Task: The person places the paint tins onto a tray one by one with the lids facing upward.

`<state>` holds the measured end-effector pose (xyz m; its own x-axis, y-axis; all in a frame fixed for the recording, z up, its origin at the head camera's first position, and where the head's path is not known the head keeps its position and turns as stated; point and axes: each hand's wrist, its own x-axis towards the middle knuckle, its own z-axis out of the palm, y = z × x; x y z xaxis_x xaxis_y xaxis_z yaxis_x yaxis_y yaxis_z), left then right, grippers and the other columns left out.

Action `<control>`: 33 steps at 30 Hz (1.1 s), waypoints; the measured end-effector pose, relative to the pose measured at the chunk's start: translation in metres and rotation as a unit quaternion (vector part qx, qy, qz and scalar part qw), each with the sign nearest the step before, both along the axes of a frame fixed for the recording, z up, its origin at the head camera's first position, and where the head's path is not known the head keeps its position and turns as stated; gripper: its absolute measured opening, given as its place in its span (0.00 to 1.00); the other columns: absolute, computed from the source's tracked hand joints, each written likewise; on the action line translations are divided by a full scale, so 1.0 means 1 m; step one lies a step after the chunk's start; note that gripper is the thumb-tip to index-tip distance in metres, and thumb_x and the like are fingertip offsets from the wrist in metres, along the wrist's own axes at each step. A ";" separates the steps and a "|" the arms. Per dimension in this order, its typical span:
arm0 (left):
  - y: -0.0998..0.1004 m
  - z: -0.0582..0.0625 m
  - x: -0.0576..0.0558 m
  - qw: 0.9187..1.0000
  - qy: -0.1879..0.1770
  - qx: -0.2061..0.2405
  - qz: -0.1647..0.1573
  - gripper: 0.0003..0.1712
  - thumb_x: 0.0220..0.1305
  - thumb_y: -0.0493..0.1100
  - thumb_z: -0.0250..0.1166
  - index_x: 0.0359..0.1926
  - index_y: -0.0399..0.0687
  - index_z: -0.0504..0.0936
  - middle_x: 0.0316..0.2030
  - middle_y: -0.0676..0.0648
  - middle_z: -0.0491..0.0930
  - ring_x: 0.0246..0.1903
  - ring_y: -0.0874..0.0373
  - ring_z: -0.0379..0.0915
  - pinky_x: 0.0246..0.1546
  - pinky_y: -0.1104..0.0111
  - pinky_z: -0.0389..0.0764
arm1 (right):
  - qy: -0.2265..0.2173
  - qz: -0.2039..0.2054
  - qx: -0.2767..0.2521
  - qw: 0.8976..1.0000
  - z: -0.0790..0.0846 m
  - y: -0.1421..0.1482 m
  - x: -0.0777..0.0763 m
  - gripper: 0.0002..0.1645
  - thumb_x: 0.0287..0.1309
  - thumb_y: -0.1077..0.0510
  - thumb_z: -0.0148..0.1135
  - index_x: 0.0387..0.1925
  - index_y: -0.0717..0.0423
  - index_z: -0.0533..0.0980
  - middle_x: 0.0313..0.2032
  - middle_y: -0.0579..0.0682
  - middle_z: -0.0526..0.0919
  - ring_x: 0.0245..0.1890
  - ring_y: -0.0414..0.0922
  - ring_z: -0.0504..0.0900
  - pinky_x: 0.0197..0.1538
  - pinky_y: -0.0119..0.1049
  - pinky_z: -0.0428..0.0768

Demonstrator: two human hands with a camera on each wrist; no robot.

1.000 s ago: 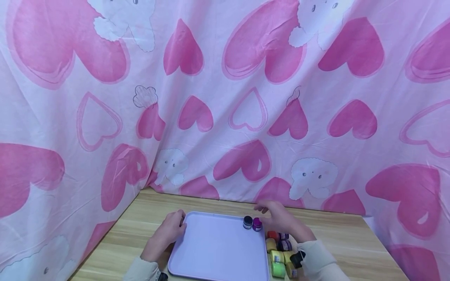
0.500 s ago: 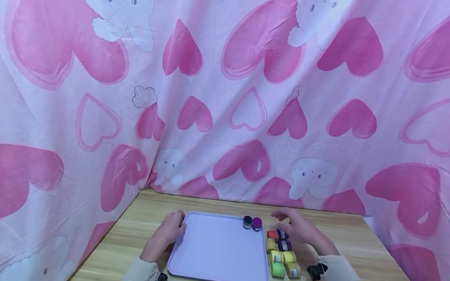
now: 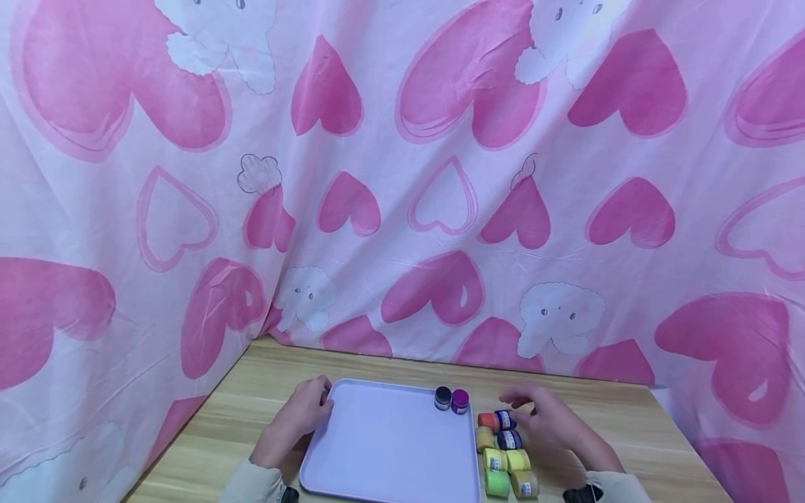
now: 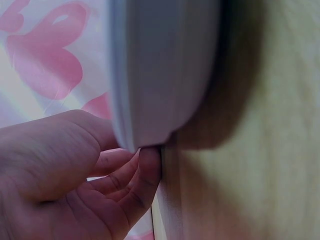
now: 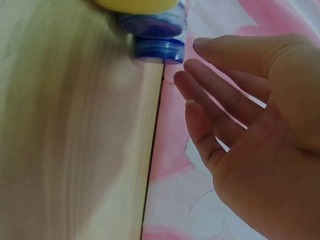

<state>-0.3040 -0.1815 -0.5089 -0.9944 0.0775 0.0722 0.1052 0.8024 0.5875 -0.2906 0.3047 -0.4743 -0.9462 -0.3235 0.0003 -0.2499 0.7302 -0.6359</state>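
My left hand grips the left rim of a pale lilac tray. The left wrist view shows its fingers curled at the tray's edge near the tabletop. In the tray's far right corner stand a black-capped paint jar and a magenta paint jar. Beside the tray, my right hand hovers by a blue paint jar with a red one to its left. From the right wrist, the fingers look loosely extended, holding nothing, just short of the blue jar.
Several more small jars lie along the tray's right side: dark blue, orange-tan, yellow and green among them. A pink heart-print curtain hangs behind and at the sides of the wooden table.
My right hand has let go of the magenta jar area and moved right, off the tray, to beside the blue jar. The left hand stays on the tray rim.
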 end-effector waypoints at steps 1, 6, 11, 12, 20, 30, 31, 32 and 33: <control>-0.001 0.000 0.000 1.000 0.003 0.001 -0.001 0.13 0.71 0.34 0.70 0.53 0.33 0.81 0.33 0.46 0.78 0.33 0.56 0.75 0.33 0.63 0.82 | -0.004 0.000 0.000 1.000 -0.001 0.001 0.000 0.16 0.70 0.68 0.66 0.55 0.53 0.86 0.52 0.50 0.90 0.55 0.52 0.85 0.54 0.56 0.87; -0.002 0.002 0.002 1.000 0.006 0.003 -0.004 0.13 0.71 0.34 0.70 0.53 0.33 0.81 0.33 0.47 0.78 0.33 0.56 0.75 0.34 0.62 0.82 | -0.012 0.017 -0.004 1.000 -0.005 0.004 0.001 0.16 0.69 0.67 0.66 0.54 0.51 0.87 0.51 0.48 0.90 0.56 0.52 0.86 0.54 0.54 0.87; -0.001 0.003 0.004 1.000 0.003 0.007 -0.002 0.14 0.71 0.34 0.70 0.54 0.33 0.81 0.32 0.47 0.77 0.33 0.56 0.75 0.33 0.63 0.81 | -0.021 0.026 -0.009 0.999 -0.009 0.006 0.001 0.16 0.70 0.65 0.68 0.55 0.49 0.87 0.53 0.50 0.90 0.56 0.54 0.86 0.55 0.56 0.88; -0.001 0.002 0.004 1.000 0.005 0.006 -0.005 0.14 0.71 0.33 0.70 0.54 0.32 0.81 0.32 0.47 0.77 0.32 0.56 0.75 0.32 0.63 0.81 | -0.022 0.026 -0.008 0.999 -0.010 0.007 0.000 0.17 0.70 0.65 0.68 0.56 0.49 0.87 0.53 0.50 0.90 0.56 0.54 0.86 0.55 0.57 0.87; -0.001 0.001 0.002 1.000 0.001 0.000 -0.005 0.13 0.72 0.34 0.70 0.54 0.33 0.81 0.31 0.47 0.76 0.31 0.57 0.74 0.31 0.64 0.80 | -0.038 0.033 -0.013 0.999 -0.016 0.009 -0.004 0.20 0.70 0.63 0.69 0.61 0.53 0.85 0.55 0.52 0.89 0.55 0.53 0.87 0.58 0.57 0.87; -0.001 0.001 0.001 1.000 0.009 0.000 -0.004 0.13 0.71 0.33 0.70 0.53 0.33 0.81 0.30 0.47 0.76 0.31 0.57 0.74 0.30 0.65 0.80 | -0.054 -0.018 -0.022 0.998 -0.017 0.005 -0.007 0.21 0.68 0.65 0.70 0.61 0.52 0.84 0.58 0.54 0.88 0.55 0.53 0.87 0.58 0.56 0.87; -0.001 0.001 0.001 1.000 0.010 0.000 -0.005 0.13 0.71 0.33 0.70 0.53 0.33 0.81 0.30 0.47 0.76 0.31 0.57 0.74 0.30 0.65 0.79 | -0.054 -0.022 -0.023 0.998 -0.016 0.004 -0.007 0.21 0.68 0.66 0.70 0.61 0.51 0.84 0.59 0.54 0.87 0.55 0.53 0.88 0.58 0.57 0.87; -0.001 0.002 0.001 1.000 0.010 0.000 -0.005 0.13 0.71 0.33 0.70 0.53 0.33 0.81 0.30 0.47 0.76 0.31 0.57 0.74 0.30 0.65 0.80 | -0.054 -0.024 -0.023 0.998 -0.015 0.003 -0.007 0.21 0.69 0.66 0.70 0.61 0.51 0.85 0.60 0.55 0.87 0.55 0.54 0.88 0.57 0.57 0.87; -0.001 0.002 0.002 1.000 0.009 0.002 -0.006 0.13 0.71 0.33 0.70 0.53 0.33 0.81 0.30 0.47 0.76 0.31 0.57 0.74 0.30 0.65 0.80 | -0.052 -0.024 -0.022 0.998 -0.015 0.003 -0.007 0.21 0.69 0.66 0.69 0.61 0.50 0.85 0.61 0.56 0.86 0.56 0.55 0.88 0.57 0.58 0.87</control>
